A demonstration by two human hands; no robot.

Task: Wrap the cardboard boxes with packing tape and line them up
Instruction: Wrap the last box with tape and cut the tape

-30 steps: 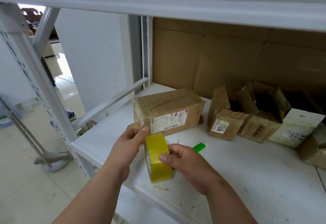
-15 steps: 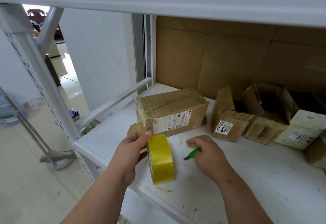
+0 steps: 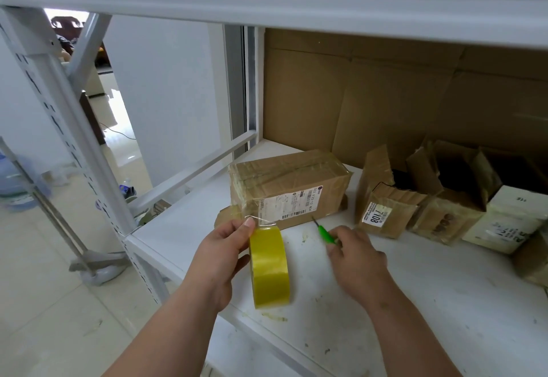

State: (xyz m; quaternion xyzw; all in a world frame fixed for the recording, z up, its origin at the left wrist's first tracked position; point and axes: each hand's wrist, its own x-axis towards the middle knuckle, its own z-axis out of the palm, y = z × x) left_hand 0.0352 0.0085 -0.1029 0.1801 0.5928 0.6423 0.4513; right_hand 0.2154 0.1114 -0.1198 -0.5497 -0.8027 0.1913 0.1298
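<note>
- Tape roll [image 3: 269, 267] stands on edge at the front of the shelf [image 3: 444, 302], gripped by the left hand [image 3: 221, 253] with the thumb on top; a clear strip runs from it up to the wrapped box [image 3: 289, 188].
- Change on this side: a moment ago both hands were on the roll, and now only the left steadies it, so the strip stays taut.
- Wrapped box sits just behind the roll, closed and covered in tape, label facing forward; its contents are hidden.
- Right hand [image 3: 354, 253] has left the roll, picked up the green cutter [image 3: 324, 233] and now pinches it, blade pointing toward the strip. Judged from this, cutting the tape free is the next step and this box is nearly done.
- Open boxes [image 3: 421, 198] stand further right, touching one another, flaps up and untaped; their insides are too dark to read.
- White box [image 3: 510, 219] at the far right is closed.
</note>
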